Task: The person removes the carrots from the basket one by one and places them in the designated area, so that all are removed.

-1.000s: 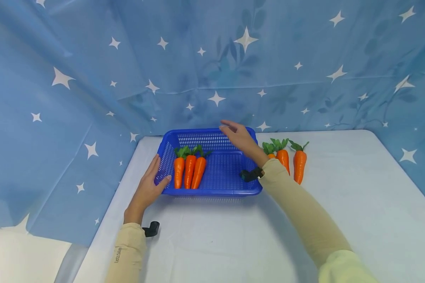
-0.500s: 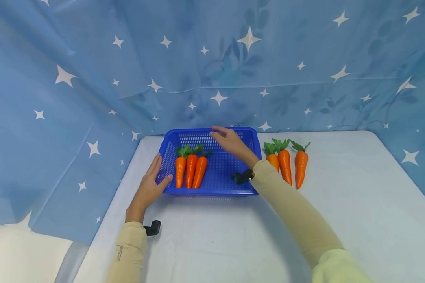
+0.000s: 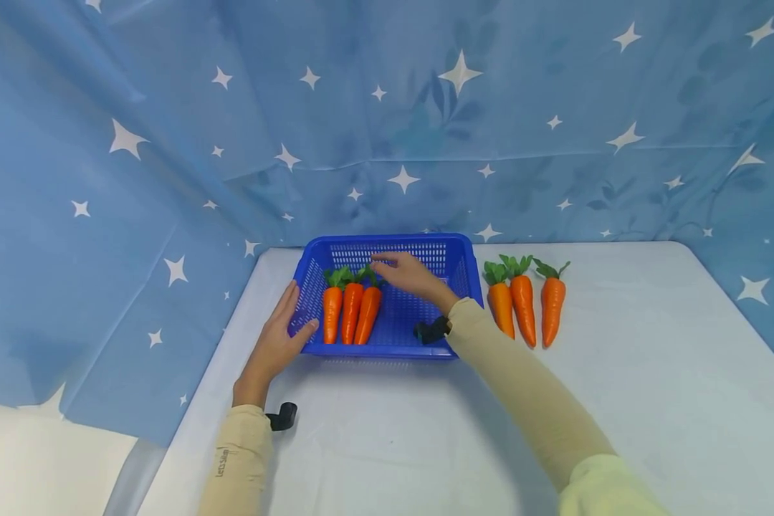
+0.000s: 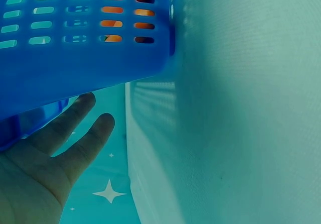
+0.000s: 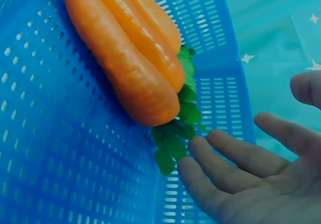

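A blue slotted basket (image 3: 451, 251) sits at the back of the table and holds three orange carrots (image 3: 351, 312) with green tops, lying side by side on its left side. My left hand (image 3: 277, 337) rests flat against the basket's left front corner, fingers straight, thumb on the rim; in the left wrist view the left hand's fingers (image 4: 75, 133) lie under the basket wall (image 4: 85, 58). My right hand (image 3: 403, 272) hovers open inside the basket, its fingertips (image 5: 200, 156) just beside the green top of the nearest carrot (image 5: 125, 68). It holds nothing.
Three more carrots (image 3: 522, 304) lie in a row on the pale table (image 3: 619, 401) just right of the basket. A blue star-printed cloth (image 3: 387, 122) hangs behind and to the left. A black strap (image 3: 282, 417) sits at my left wrist.
My right hand has moved left and down from the basket's back rim into the basket, toward the carrot tops. The left hand has stayed at the basket's corner.
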Available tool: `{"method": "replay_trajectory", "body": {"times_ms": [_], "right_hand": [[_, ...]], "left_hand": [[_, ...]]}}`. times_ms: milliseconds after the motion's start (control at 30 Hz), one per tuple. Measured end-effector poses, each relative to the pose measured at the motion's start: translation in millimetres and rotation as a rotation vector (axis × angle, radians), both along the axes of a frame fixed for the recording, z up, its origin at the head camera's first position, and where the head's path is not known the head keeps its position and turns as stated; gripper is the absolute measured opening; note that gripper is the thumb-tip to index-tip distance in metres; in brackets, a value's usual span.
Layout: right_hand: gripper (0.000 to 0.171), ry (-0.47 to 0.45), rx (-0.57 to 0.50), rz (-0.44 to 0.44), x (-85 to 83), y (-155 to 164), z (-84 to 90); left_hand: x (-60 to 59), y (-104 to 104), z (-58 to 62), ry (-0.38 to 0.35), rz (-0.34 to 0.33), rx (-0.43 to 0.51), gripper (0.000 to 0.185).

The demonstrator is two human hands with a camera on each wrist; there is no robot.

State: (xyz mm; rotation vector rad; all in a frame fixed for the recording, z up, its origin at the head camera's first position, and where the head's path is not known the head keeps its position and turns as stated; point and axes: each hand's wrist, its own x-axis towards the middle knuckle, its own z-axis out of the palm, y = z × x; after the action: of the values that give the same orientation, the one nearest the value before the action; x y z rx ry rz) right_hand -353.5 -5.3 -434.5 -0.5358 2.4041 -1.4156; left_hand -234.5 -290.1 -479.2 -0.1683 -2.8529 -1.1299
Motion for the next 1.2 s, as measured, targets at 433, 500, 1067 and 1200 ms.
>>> {"method": "replay_trajectory", "body": {"times_ms": [433, 500, 1067, 1200], "right_hand": [[0.051, -0.025, 0.087, 0.051, 1.7, -3, -9.3], [0.051, -0.030, 0.096, 0.058, 1.9, -3, -10.7], [0.055, -0.125, 0.084, 0.127, -3.9, -10, -23.0], [0.056, -0.117, 0.111, 0.150, -4.9, -12, -25.9]], "left_hand": [[1.0, 1, -0.6, 0.010, -0.005, 0.009, 0.086], [1.0, 1, -1.2, 0.011, -0.005, 0.008, 0.087], [0.8, 3, 0.1, 0.026, 0.009, 0.004, 0.087], [1.4, 2, 0.2, 0.024, 0.014, 0.001, 0.087]]}}
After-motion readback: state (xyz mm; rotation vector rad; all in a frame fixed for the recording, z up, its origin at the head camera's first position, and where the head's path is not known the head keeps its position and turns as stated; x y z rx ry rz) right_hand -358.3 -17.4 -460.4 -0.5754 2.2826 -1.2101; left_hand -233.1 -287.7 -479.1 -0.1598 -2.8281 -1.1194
